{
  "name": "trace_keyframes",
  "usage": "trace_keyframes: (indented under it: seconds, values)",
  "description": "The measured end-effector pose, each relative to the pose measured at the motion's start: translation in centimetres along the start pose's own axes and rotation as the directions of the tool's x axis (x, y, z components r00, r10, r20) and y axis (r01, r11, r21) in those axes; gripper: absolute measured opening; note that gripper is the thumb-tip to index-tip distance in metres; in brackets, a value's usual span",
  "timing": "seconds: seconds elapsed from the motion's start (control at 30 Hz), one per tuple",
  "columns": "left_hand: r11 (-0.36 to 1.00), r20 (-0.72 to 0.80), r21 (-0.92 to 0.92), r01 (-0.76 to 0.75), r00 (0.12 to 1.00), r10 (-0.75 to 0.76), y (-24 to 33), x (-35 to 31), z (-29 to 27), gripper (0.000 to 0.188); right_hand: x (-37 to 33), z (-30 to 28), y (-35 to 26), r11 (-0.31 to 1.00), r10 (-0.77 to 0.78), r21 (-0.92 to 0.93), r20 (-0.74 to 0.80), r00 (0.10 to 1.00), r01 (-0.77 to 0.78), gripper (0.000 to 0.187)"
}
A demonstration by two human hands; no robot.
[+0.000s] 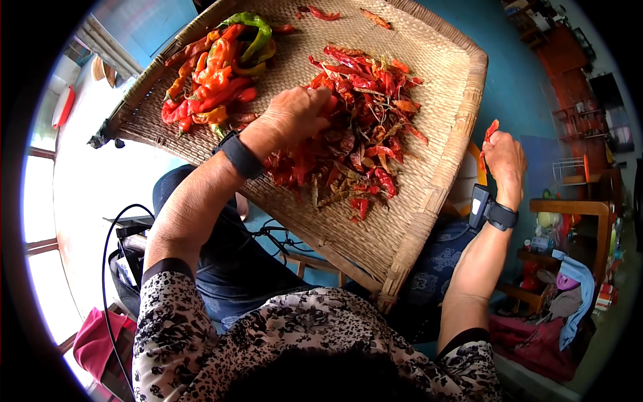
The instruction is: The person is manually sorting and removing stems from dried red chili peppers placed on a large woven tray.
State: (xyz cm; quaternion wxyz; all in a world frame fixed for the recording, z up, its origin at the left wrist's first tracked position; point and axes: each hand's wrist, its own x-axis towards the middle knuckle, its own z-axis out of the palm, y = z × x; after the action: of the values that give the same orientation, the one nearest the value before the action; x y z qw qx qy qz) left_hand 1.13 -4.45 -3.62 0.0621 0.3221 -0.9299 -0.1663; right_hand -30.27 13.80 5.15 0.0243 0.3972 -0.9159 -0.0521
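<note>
A woven bamboo tray rests tilted across my lap. My left hand is over the pile of dried red chili peppers in its middle. Its fingers are curled in, with a red chili pepper at their tips; their undersides are hidden. Beyond the tray's right edge, my right hand is closed round a dried chili pepper, whose end sticks up past the fingers. Fresher, glossy red, orange and green peppers form a separate heap at the tray's far left.
A few stray chili peppers lie near the tray's far edge. Beneath my right wrist is a pale round thing with an orange rim. A black cable loops at the left. Wooden furniture with piled cloth stands at the right.
</note>
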Motion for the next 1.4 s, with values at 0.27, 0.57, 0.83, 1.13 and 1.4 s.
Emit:
trace_keyframes:
  seconds: [0.27, 0.57, 0.83, 1.13, 1.4]
  values:
    - [0.815, -0.151, -0.570, -0.099, 0.988, 0.015, -1.6, 0.5, -2.0, 0.023, -1.6, -0.2, -3.8, 0.887, -0.285, 0.259, -0.343, 0.895, 0.382, 0.018]
    - [0.797, -0.240, -0.548, -0.254, 0.961, 0.140, 1.5, -0.4, -3.4, 0.020, -5.0, 0.5, -13.3, 0.458, -0.547, 0.408, -0.571, 0.612, 0.790, 0.029]
    - [0.731, -0.256, -0.634, -0.251, 0.961, 0.108, 2.2, -0.9, -3.7, 0.020, -4.4, 0.9, -12.8, 0.404, -0.606, 0.473, -0.502, 0.617, 0.783, 0.016]
    - [0.879, -0.194, -0.443, -0.176, 0.976, 0.097, -0.2, 0.1, -1.9, 0.019, -1.6, 0.5, -5.6, 0.398, -0.415, 0.845, -0.183, 0.891, 0.358, 0.023]
    - [0.958, -0.050, -0.212, -0.194, 0.981, 0.188, -1.5, -0.1, -2.1, 0.022, 0.7, 1.7, 3.8, 0.966, -0.103, 0.195, -0.306, 0.947, 0.168, 0.020]
